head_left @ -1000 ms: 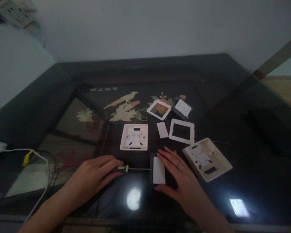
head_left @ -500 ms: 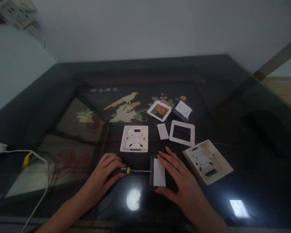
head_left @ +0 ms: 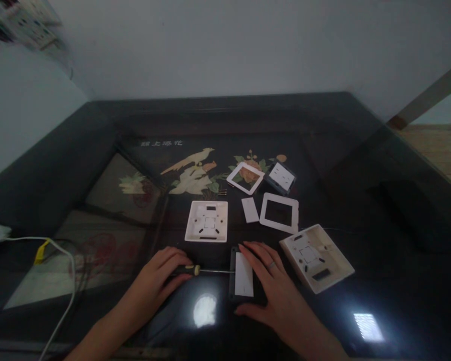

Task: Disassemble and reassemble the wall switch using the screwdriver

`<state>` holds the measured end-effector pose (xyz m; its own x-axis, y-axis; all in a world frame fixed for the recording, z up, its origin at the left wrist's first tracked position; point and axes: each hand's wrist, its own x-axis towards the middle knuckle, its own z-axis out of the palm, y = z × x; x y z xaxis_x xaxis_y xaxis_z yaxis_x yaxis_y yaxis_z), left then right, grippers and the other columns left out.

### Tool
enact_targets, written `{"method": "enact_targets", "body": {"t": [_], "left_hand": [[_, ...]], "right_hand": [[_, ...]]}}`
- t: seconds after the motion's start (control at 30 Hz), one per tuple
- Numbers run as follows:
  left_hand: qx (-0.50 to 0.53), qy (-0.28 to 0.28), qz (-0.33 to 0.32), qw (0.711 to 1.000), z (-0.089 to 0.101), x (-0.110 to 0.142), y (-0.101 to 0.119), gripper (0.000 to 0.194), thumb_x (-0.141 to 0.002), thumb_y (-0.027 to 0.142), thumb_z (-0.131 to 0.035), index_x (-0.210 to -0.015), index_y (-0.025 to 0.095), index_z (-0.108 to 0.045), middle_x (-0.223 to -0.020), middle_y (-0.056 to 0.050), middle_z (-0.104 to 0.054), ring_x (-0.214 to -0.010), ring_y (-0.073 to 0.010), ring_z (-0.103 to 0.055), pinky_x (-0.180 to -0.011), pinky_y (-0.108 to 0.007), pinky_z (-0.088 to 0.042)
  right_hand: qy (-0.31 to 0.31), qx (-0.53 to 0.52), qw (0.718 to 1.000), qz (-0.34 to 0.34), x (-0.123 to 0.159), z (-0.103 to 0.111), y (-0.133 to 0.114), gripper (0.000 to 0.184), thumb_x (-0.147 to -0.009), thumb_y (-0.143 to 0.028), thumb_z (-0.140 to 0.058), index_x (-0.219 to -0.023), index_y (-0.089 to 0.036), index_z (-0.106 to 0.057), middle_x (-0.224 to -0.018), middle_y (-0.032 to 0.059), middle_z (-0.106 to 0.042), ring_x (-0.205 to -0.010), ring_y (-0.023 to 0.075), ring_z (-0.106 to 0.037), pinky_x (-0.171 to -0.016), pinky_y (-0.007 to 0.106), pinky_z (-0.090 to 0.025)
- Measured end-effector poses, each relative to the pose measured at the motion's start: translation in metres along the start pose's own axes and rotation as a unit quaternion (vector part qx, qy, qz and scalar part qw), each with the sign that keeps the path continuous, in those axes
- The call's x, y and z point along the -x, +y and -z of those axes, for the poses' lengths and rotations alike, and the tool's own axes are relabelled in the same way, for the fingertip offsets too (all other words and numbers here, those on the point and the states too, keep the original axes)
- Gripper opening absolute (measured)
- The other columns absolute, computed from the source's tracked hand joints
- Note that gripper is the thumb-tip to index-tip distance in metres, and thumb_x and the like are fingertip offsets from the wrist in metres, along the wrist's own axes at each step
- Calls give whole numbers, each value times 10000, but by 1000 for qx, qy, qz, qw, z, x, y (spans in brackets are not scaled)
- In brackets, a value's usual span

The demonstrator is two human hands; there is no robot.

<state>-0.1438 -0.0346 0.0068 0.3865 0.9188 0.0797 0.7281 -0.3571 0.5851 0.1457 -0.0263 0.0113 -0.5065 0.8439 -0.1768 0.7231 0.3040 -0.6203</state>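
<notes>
Switch (head_left: pixel 244 277) between your hands, near front edge of worktop (head_left: pixel 361 200), long axis running front to back. Right hand (head_left: pixel 276 283) nearer: clasps it, fingertips at back end, thumb at front. Left hand (head_left: pixel 167 275) pinches screwdriver (head_left: pixel 196 270), shaft pointing right, crosswise, tip at switch's left side.

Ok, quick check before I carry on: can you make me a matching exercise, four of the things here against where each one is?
1. screwdriver
2. dark-edged white module
3. small screws
4. slotted socket module

A. partly covered by the right hand
B. beside the farther white frame
C. held in the left hand
D. just beyond the shallow white box

Pairs: 1-C, 2-A, 3-D, 4-B
</notes>
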Motion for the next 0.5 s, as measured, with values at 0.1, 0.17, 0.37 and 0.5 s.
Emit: {"method": "enact_targets", "body": {"t": [0.1,0.17,0.37,0.5], "left_hand": [[10,-17,12,1000,3,3,4,150,-976,346,-523,-1020,272,-646,-996,-8,-674,-890,-160,-678,-793,-231,-540],[33,-23,22,999,5,5,8,141,-977,331,-523,-1033,277,-641,-1009,-5,-673,-906,-152,-682,-799,-215,-538],[112,-30,51,992,2,6,18,87,-954,259,-544,-976,248,-627,-964,-18,-682,-891,-155,-680,-787,-220,-545],[106,-24,67,992,2,4,19,99,-950,279,-550,-975,238,-637,-954,-37,-691,-896,-178,-685,-793,-259,-557]], "right_hand": [[50,18,998,18,3,-4,1,859,-688,-298,-831,-1441,-129,-454,-1457,179,-501,-1354,378,-428,-1100,593,-418],[95,24,994,43,5,-6,3,854,-684,-301,-831,-1432,-146,-447,-1425,175,-521,-1315,376,-459,-1063,589,-462],[165,-25,977,132,11,-5,1,921,-732,-486,-781,-1477,-225,-306,-1402,144,-509,-1286,333,-470,-1026,519,-508],[150,-49,982,105,11,-5,2,870,-766,-529,-739,-1477,-233,-336,-1416,144,-498,-1298,333,-468,-1050,524,-484]]}}
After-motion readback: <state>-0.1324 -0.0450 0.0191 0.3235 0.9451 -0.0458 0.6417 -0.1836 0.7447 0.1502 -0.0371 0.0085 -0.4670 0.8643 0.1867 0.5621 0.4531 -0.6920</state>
